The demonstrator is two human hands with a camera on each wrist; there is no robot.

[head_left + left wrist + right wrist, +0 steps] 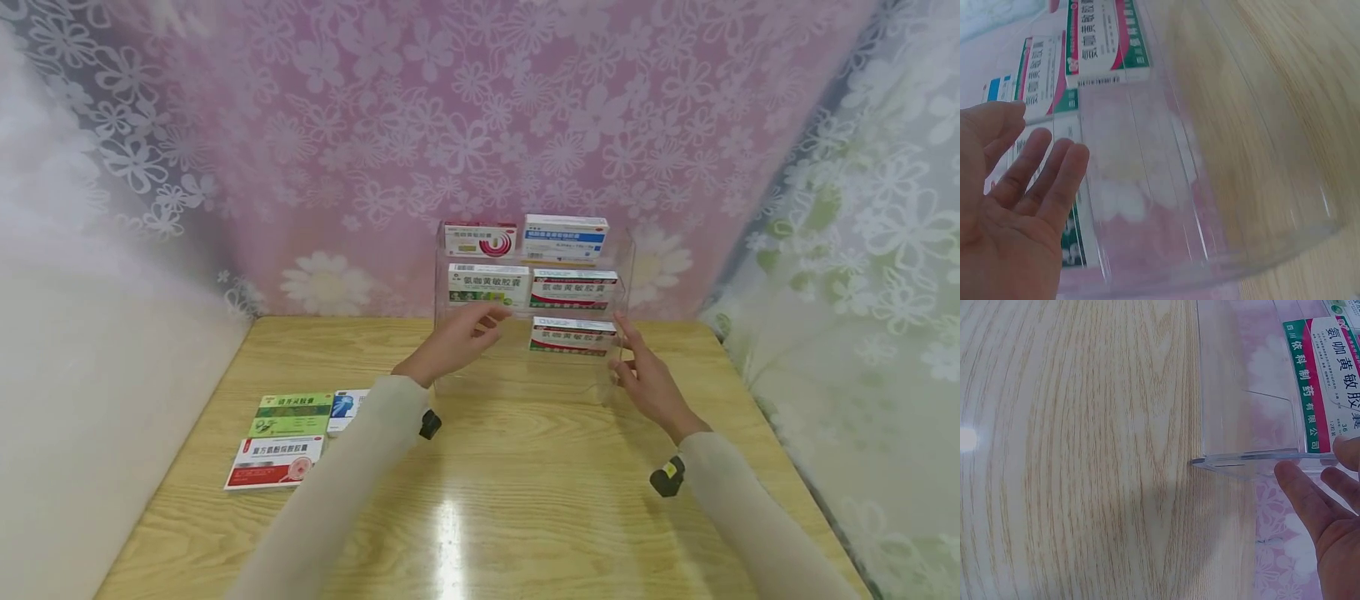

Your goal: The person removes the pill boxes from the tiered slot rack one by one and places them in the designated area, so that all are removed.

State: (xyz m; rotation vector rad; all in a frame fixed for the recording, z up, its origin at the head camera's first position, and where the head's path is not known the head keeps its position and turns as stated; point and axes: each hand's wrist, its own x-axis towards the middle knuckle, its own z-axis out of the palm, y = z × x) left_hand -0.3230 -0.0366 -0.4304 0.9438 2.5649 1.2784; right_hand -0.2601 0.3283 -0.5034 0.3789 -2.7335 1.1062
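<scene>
A clear acrylic display rack stands at the back of the table, holding several medicine boxes in three tiers. My left hand hovers in front of its lower left part, fingers loosely bent and holding nothing. Just behind that hand is a white-and-green medicine box in the middle tier. My right hand touches the rack's right side with extended fingers. Beside them, a red-and-green medicine box sits in the bottom tier, right half. A matching medicine box is directly above it.
The top tier holds a white-and-red box and a white-and-blue box. On the table's left lie a green box, a white-and-red box and a blue-and-white box, partly hidden by my left sleeve. Flowered cloth hangs behind.
</scene>
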